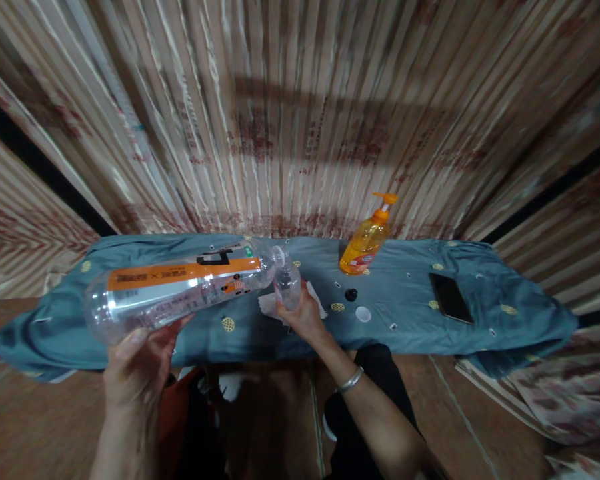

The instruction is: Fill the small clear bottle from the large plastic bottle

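My left hand (143, 353) is closed around the lower side of a large clear plastic bottle (180, 287) with an orange and silver label. The bottle is tipped almost level, its neck pointing right. At its mouth stands a small clear bottle (287, 287), gripped by my right hand (305, 313). The two mouths meet or lie very close; I cannot tell whether they touch. Any liquid passing between them is too faint to make out. Under the small bottle lies a crumpled white tissue (267, 305) on the cloth.
A pump bottle of orange liquid (365, 243) stands right of centre on the teal patterned cloth (405, 320). Near it lie a black cap (351, 294) and a white round lid (363, 314). Farther right rests a dark phone (451, 297). Striped sheeting (300, 133) hangs behind.
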`<state>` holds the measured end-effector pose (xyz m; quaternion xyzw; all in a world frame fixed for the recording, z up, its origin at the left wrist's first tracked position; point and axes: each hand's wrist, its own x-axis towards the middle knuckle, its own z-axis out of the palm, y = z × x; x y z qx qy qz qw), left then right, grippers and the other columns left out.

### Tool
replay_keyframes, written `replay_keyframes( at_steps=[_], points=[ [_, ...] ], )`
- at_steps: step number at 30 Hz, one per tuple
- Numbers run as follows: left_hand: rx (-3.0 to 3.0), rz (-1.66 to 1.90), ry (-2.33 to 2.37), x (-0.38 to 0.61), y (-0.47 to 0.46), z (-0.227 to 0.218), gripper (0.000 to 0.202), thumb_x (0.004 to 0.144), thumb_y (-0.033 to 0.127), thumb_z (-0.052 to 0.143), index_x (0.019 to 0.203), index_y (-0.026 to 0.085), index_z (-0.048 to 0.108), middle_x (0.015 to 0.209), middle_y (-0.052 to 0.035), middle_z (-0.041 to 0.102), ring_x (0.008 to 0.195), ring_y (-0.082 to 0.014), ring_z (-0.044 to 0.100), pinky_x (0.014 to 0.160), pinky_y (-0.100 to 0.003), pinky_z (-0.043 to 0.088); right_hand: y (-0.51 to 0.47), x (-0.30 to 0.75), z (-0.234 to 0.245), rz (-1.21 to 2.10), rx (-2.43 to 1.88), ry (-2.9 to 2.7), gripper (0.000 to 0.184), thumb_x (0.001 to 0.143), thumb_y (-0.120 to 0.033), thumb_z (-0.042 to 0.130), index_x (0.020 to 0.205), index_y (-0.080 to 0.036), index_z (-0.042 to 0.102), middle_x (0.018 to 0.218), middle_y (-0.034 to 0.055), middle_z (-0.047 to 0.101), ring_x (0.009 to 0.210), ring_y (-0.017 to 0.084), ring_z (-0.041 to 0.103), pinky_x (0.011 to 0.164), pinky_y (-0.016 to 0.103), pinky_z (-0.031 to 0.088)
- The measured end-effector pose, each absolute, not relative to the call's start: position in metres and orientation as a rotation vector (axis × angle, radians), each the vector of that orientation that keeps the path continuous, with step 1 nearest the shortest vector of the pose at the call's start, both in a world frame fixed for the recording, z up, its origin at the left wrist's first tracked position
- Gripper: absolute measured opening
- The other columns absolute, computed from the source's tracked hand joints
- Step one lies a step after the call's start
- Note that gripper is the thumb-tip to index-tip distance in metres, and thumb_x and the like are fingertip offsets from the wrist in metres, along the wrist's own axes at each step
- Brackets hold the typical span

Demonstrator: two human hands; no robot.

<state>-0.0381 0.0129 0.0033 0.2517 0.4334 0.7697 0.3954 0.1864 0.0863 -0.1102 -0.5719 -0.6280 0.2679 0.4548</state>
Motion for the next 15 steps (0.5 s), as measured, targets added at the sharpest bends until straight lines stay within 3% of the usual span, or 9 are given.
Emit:
replay_keyframes(
  at_steps=[7,11,15],
  points=[
    [0.662,1.954,1.075,-0.0366,0.0146,0.0037,0.077,0.045,0.038,0.091,0.120,0.039,0.073,0.106,0.0009,0.081,0.112,-0.0344,0.072,0.098,-0.051,0.060,0.0859,0.1869,-0.1088,0.670,-1.393,-1.548,0.063,0.076,-0.032,0.071,0.135,-0.017,0.056,0.111,0.0109,0.077,0.097,0.031,0.076,0.088,0.047,0.063],
    [0.638,1.936,1.118,-0.0362,0.0135,0.0042,0.072,0.044,0.037,0.088,0.115,0.037,0.075,0.102,0.0001,0.081,0.112,-0.0344,0.071,0.098,-0.049,0.060,0.0867,0.1867,-0.1107,0.664,-1.411,-1.546,0.065,0.075,-0.031,0.072,0.136,-0.017,0.055,0.112,0.0107,0.077,0.098,0.030,0.076,0.089,0.046,0.063],
    [0.640,1.933,1.123,-0.0363,0.0124,0.0045,0.072,0.044,0.038,0.088,0.115,0.036,0.075,0.106,0.0002,0.081,0.111,-0.0315,0.072,0.084,-0.038,0.064,0.0864,0.1868,-0.1093,0.664,-1.420,-1.551,0.064,0.076,-0.031,0.072,0.136,-0.017,0.055,0.111,0.0101,0.076,0.099,0.030,0.075,0.090,0.048,0.063]
  ],
)
